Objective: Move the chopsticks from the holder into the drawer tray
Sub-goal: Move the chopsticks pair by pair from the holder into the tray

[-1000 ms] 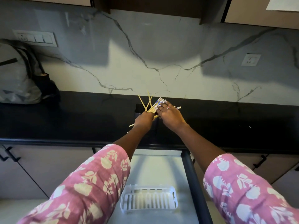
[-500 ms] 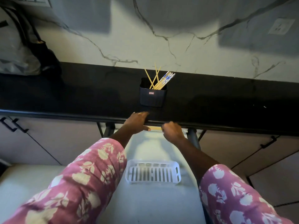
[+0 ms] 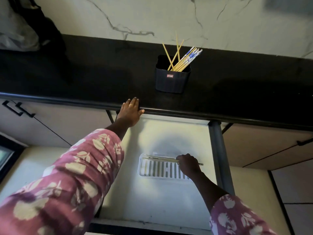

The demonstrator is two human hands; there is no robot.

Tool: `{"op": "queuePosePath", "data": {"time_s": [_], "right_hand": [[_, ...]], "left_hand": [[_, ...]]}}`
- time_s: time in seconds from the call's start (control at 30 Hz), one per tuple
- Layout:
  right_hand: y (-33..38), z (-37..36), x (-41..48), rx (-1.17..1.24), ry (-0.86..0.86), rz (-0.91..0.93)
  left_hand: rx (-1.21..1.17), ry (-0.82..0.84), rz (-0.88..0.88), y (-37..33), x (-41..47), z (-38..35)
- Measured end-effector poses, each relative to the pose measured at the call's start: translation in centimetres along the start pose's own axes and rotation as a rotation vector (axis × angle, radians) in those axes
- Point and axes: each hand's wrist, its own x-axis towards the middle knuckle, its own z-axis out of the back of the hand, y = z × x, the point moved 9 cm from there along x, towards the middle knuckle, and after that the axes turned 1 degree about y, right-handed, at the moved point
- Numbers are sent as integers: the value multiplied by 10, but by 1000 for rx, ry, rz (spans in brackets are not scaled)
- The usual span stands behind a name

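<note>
Two thin, stiff chopsticks (image 3: 160, 158), light and slippery, are pinched near one end by the right hand (image 3: 188, 164) over the tray (image 3: 144, 173), best gripped mid-length, while the left hand (image 3: 131, 112) rests flat, empty, on the counter (image 3: 84, 78) edge.

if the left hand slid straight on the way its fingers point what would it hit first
Probably nothing soon. The left hand lies flat on the counter edge, fingers pointing toward the back wall. The holder sits off to its right, so only bare counter lies ahead, though depth is hard to judge.
</note>
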Motion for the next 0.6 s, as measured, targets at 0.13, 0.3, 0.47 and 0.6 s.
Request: {"op": "queuePosePath", "data": {"time_s": [0.13,0.3,0.47,0.6], "right_hand": [[2,-19,5,2,53,-7],[1,-36,14,-22,89,-17],[5,-36,20,-5,86,-31],[10,-37,23,-12,59,-5]], "left_hand": [[3,31,8,0,15,-6],[-3,66,33,-1,28,-13],[-75,115,127,7,39,-23],[-78,94,152,8,41,-29]]}}
